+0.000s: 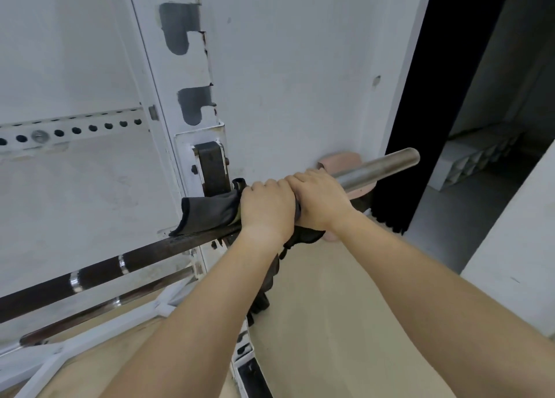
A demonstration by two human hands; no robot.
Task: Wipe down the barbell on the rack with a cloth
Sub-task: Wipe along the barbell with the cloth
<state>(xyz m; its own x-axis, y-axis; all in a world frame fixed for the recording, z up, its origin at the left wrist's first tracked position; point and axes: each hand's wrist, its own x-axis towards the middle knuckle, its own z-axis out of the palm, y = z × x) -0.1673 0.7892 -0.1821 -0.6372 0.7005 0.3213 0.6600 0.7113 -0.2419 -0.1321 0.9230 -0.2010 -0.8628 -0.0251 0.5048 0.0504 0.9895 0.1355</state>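
Observation:
The barbell lies across the white rack, its dark shaft running to the lower left and its silver sleeve sticking out to the upper right. A dark grey cloth is draped over the bar beside the rack's hook. My left hand grips the cloth-covered bar. My right hand grips the bar right beside it, at the inner end of the sleeve, touching the left hand. More dark cloth hangs below the hands.
The rack upright has several cut-out hooks above the bar, and a perforated cross rail runs to the left. A second bar lies lower on the rack. A pale wall stands behind; a dark doorway opens at right.

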